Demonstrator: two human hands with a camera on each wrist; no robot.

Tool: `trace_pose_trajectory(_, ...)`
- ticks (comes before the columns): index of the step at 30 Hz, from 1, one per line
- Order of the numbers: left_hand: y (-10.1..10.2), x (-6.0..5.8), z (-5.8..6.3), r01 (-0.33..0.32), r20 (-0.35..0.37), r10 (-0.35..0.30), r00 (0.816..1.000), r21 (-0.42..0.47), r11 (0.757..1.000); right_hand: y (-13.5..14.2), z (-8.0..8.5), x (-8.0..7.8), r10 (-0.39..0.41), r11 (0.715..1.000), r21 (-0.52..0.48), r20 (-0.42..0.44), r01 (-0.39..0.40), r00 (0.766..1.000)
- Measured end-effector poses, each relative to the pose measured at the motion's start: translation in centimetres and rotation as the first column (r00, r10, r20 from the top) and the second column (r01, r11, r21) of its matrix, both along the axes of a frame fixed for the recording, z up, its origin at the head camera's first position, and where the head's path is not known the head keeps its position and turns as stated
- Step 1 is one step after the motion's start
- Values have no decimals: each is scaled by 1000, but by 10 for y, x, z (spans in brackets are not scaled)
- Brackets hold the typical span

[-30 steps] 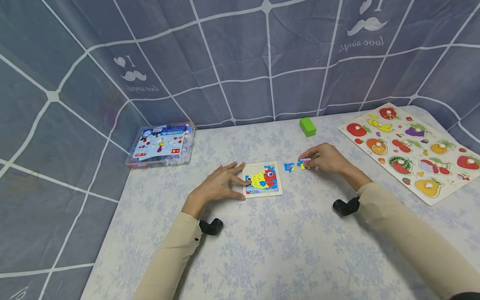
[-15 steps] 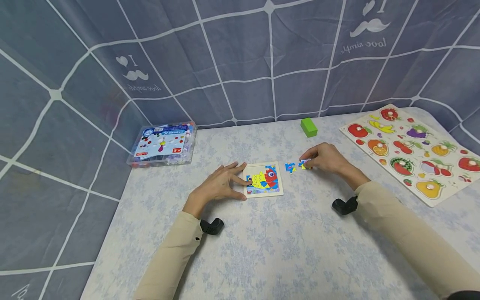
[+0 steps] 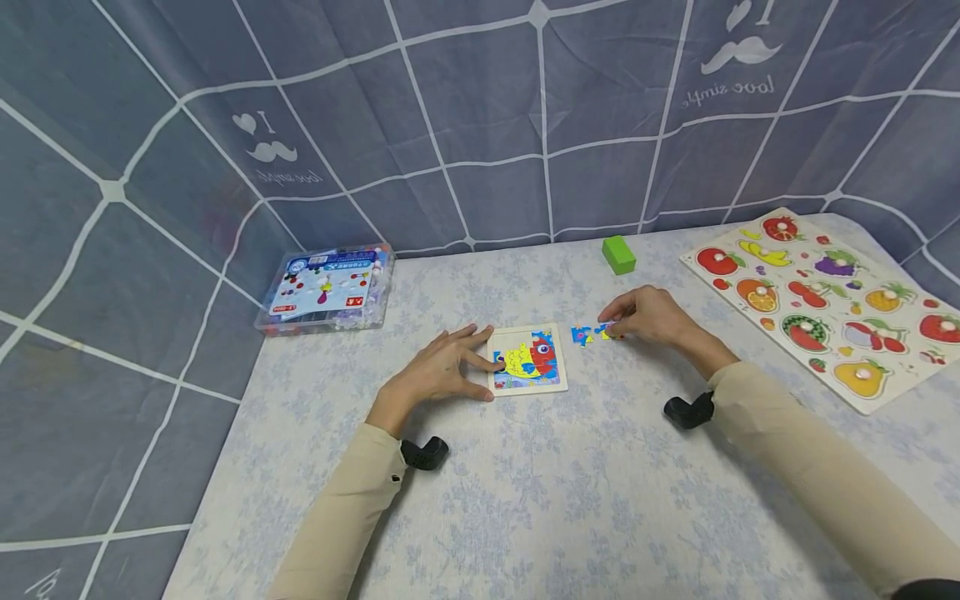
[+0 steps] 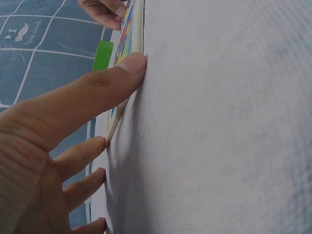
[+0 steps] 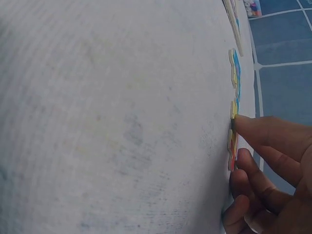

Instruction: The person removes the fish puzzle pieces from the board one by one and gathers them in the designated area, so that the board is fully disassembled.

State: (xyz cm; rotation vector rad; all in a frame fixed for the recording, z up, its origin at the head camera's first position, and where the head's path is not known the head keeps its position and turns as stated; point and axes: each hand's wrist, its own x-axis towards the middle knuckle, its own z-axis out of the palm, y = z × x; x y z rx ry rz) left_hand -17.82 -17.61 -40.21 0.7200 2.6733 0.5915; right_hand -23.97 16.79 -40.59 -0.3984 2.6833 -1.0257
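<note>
A small wooden jigsaw tray [image 3: 561,358] lies on the table, partly filled with pieces forming a yellow and red fish on blue. My left hand [image 3: 433,368] rests at its left side with fingers spread; the thumb [image 4: 132,63] touches the near edge. To the right of the tray lies a loose blue and yellow jigsaw piece [image 3: 581,335]. Just beyond it, my right hand [image 3: 651,317] holds another jigsaw piece [image 3: 603,331] between curled fingertips, low at the tabletop. The right wrist view shows the thumb and fingers at a flat row of pieces, and they partly cover it.
A green block [image 3: 618,255] stands behind the pieces. At the back left is a clear plastic box [image 3: 322,292] with a printed label. A fruit knob puzzle board [image 3: 825,308] lies at the right. Grey checked curtain [image 3: 495,125] hangs along the table's back edge.
The right hand's fingertips shift slightly on the piece, which moves closer to the loose piece beside it. The left hand and the tray stay in place.
</note>
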Motion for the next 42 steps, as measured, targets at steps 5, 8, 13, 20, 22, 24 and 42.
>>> trace_pose_trajectory(5,1,-1,0,-2,-8,2,1000,-4,1000,1,3,0,16,1000,-7,3,-16,1000)
trace_pose_trajectory(8,1,0,-1,-4,-5,4,1000,-6,1000,1,5,1,24,1000,-10,-15,-24,1000)
trace_pose_trajectory(13,1,0,-1,-11,-10,11,1000,-5,1000,-7,10,3,6,1000,-13,-96,-7,995)
trace_pose_trajectory(20,2,2,-2,-9,-4,9,1000,-11,1000,-36,11,5,118,992,-36,-111,-122,987)
trace_pose_trajectory(22,1,2,-2,-6,2,6,1000,-16,1000,-46,10,6,142,988,-39,-96,-146,985)
trace_pose_trajectory(24,1,2,-3,-3,-3,3,1000,-16,1000,-56,9,7,156,987,-35,-89,-160,984)
trace_pose_trajectory(42,0,0,-1,7,-13,-7,1000,-12,1000,-112,11,13,81,986,149,-24,-76,996)
